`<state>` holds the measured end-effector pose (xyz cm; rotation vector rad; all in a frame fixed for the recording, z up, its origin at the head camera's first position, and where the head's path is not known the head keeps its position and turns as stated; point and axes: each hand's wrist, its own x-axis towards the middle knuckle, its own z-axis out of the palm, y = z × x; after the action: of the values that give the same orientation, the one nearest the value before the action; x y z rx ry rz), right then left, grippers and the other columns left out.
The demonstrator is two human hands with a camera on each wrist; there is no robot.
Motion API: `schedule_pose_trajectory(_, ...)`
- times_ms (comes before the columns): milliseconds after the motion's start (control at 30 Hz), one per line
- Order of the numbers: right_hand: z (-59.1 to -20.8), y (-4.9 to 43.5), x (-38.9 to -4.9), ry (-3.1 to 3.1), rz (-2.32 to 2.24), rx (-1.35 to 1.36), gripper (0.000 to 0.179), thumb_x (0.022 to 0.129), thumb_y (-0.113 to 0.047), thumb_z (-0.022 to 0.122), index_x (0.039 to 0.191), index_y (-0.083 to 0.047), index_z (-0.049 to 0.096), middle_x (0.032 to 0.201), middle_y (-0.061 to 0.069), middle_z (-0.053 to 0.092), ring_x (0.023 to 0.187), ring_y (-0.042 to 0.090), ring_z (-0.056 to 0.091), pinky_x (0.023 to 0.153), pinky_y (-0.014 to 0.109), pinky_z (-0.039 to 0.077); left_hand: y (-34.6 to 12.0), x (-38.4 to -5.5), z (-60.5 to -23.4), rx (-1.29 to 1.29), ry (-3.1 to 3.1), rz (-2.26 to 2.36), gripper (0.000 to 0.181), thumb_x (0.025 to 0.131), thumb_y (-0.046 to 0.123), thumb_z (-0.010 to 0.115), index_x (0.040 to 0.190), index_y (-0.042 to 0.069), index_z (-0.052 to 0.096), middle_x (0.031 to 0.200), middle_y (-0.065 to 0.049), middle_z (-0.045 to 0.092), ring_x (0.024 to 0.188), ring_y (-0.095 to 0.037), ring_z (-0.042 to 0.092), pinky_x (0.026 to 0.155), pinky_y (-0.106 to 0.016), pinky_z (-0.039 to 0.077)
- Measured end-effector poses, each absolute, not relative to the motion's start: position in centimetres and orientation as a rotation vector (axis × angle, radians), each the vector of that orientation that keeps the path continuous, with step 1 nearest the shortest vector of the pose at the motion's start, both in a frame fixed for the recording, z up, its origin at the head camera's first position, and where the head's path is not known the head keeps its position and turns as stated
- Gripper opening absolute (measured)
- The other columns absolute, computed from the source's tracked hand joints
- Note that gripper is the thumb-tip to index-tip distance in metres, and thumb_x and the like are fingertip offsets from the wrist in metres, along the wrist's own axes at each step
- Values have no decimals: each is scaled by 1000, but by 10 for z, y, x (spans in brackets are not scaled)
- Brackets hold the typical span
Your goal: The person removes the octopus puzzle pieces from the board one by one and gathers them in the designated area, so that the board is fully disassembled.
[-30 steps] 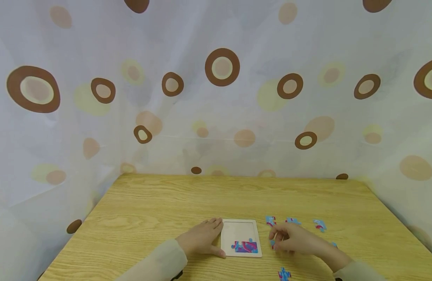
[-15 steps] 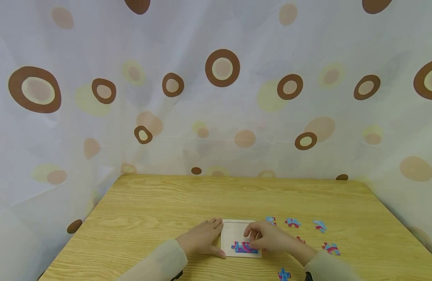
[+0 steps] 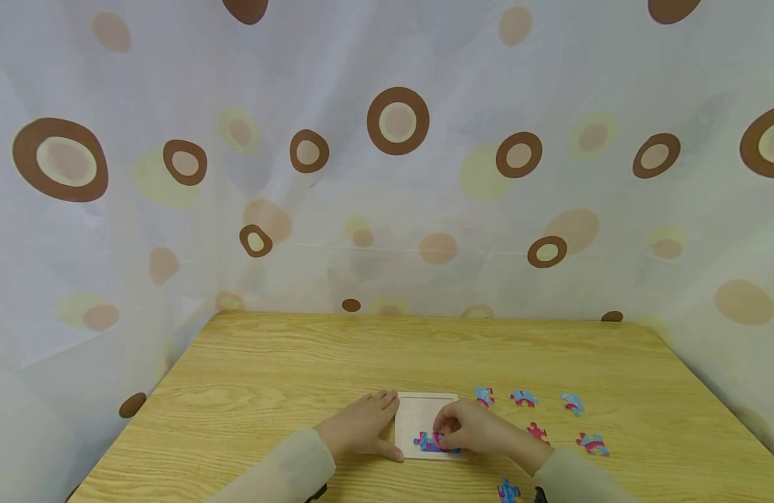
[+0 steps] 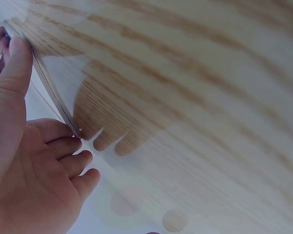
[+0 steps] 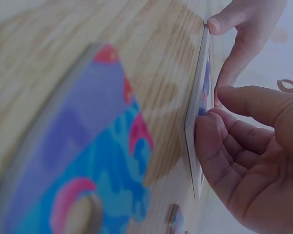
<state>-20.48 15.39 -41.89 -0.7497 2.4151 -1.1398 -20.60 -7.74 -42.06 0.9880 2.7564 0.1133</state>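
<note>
A white puzzle tray (image 3: 418, 412) lies on the wooden table, with joined blue, purple and pink puzzle pieces (image 3: 427, 443) along its near side. My left hand (image 3: 364, 426) rests along the tray's left edge, fingers near the far corner and thumb at the near one. Over the tray's near right part, my right hand (image 3: 471, 426) pinches a puzzle piece (image 3: 438, 440), of which only a pink and blue bit shows. In the right wrist view the right hand's fingers (image 5: 211, 134) are bent against the tray's surface and mostly hide that piece.
Several loose puzzle pieces lie right of the tray, among them a red piece (image 3: 538, 432) and a blue-pink piece (image 3: 592, 443). A blue piece (image 3: 508, 491) sits near the front. A dotted curtain (image 3: 399, 209) stands behind the table (image 3: 286, 377).
My right hand has moved left from the loose pieces onto the tray, carrying a puzzle piece. Loose pieces it covered now show. The left hand has stayed in place.
</note>
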Motion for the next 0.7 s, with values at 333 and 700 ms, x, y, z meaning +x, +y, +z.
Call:
schedule_pose_trajectory(333,-421,153,-205,2414,-1140,-744,5,82,-5,68,81,-5,63,64,-1,52,47,7,43,41,18,36,-78,-205,-418,994,2753,106,91,78,61,57,141,-1,33,147,-12,28,134,-24,25,107,-35,23)
schedule_pose_trajectory(700,-422,155,-206,2390,-1232,-730,8,83,-1,65,81,-5,59,70,1,51,52,11,48,41,21,44,-78,-204,-417,1003,2750,101,91,79,61,56,141,-1,33,147,-13,28,134,-24,24,108,-35,22)
